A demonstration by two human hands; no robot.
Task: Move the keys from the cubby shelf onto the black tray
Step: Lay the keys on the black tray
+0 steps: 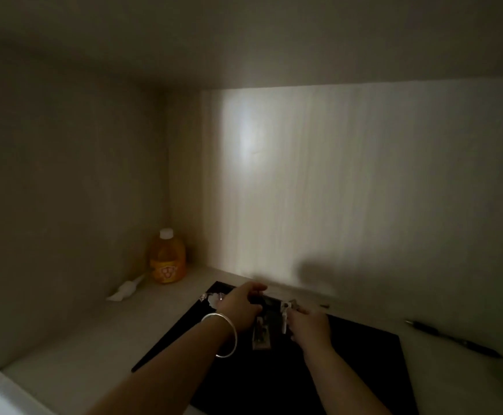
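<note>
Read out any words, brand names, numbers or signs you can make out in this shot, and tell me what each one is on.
No text here can be read.
Orange bottle: its label carries a pale emblem, but it is too blurred and dim to read.
Keys and tags between the left hand and right hand: any print is too small and dark.
Pen: no markings can be made out.
Black tray: plain, no lettering visible.

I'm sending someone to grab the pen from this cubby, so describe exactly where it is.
Start at the black tray on the cubby floor. Look just past its right edge, where the dark pen lies flat on the pale shelf, pointing diagonally. It is the only long, thin, dark thing there; the orange bottle stands far off in the back left corner.
</note>
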